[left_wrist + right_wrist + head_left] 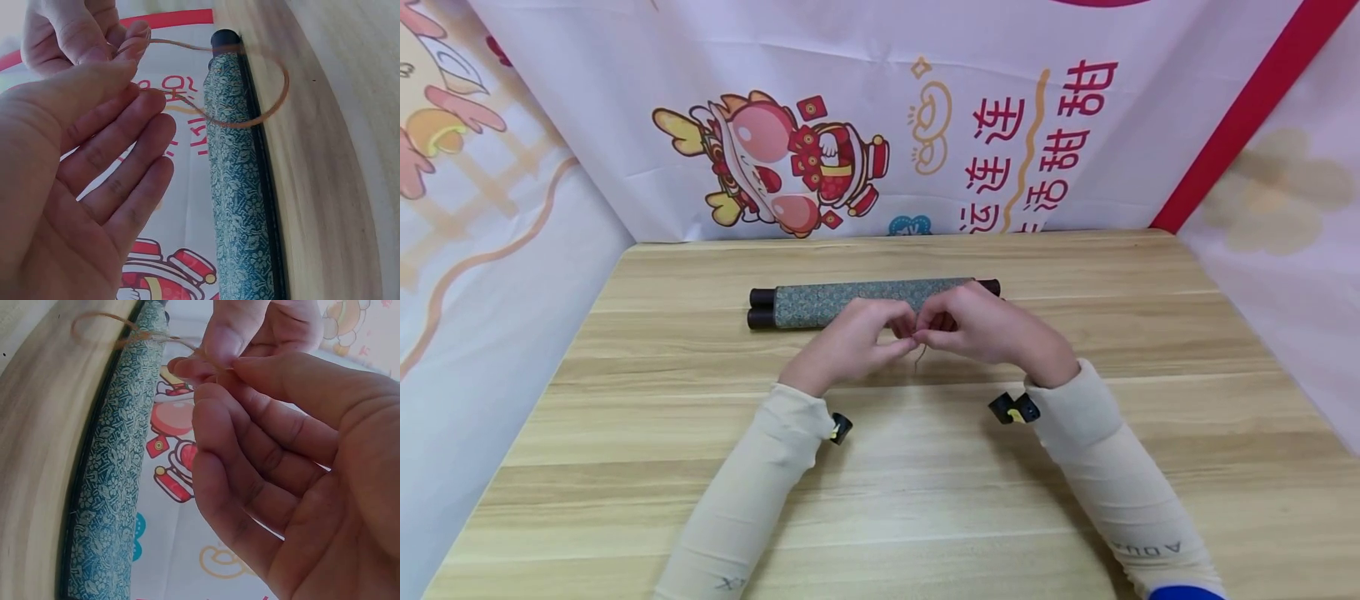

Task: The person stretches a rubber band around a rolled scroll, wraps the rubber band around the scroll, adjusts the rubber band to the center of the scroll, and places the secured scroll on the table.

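Observation:
A rolled scroll in blue-green floral brocade lies crosswise toward the far side of the table, with dark roller ends showing. Just in front of it, my left hand and right hand meet at the fingertips. Between them they pinch a thin brown cord, each with thumb and forefinger. The cord's loop stands out beyond the fingers, overlapping the scroll in the left wrist view. My left hand's other fingers are stretched out; those of the right hand are bent. Fingertips partly hide the pinched part of the cord.
The wood-grain table reaches back to a white printed cloth hanging behind it. Small black wrist devices sit beside the sleeves.

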Available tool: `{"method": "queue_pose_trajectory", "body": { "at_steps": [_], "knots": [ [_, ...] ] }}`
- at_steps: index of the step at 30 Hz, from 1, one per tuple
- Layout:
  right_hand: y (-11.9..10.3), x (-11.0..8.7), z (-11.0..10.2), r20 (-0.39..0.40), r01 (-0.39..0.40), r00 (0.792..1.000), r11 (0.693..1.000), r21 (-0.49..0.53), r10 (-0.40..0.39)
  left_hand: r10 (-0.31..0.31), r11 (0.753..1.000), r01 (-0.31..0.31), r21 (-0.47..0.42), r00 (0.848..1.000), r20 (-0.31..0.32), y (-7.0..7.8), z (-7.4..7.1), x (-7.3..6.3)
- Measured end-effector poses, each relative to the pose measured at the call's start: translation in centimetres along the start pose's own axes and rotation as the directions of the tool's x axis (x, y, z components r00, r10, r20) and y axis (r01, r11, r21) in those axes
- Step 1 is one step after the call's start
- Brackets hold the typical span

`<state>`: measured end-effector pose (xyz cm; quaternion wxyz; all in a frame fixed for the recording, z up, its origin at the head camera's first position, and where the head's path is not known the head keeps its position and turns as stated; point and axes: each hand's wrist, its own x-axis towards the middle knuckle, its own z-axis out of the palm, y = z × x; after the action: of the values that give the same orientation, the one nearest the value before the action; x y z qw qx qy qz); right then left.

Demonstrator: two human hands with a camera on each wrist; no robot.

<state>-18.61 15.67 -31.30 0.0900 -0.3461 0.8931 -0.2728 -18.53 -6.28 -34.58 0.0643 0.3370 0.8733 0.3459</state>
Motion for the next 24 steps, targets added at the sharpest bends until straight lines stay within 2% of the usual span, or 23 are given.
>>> {"method": "queue_pose_trajectory", "body": {
  "at_steps": [8, 15, 24],
  "knots": [
    [0.4, 0.1, 0.1, -0.010, -0.018, 1.000, 1.000, 0.002, 0.018, 0.001, 1.000, -0.001, 0.007, 1.000, -0.025, -0.2, -0.2, -0.1],
    [0.9, -0.3, -0.8, -0.042, -0.082, 0.996, 0.996, 0.021, 0.083, -0.005, 1.000, 0.006, 0.014, 0.997, -0.076, -0.8, -1.3, -0.5],
    [1.8, -1.1, -2.2, -0.090, -0.126, 0.987, 0.991, 0.054, 0.130, -0.084, 0.996, 0.085, 0.000, 0.989, -0.119, -1.4, -2.8, -1.4]
  ]
}}
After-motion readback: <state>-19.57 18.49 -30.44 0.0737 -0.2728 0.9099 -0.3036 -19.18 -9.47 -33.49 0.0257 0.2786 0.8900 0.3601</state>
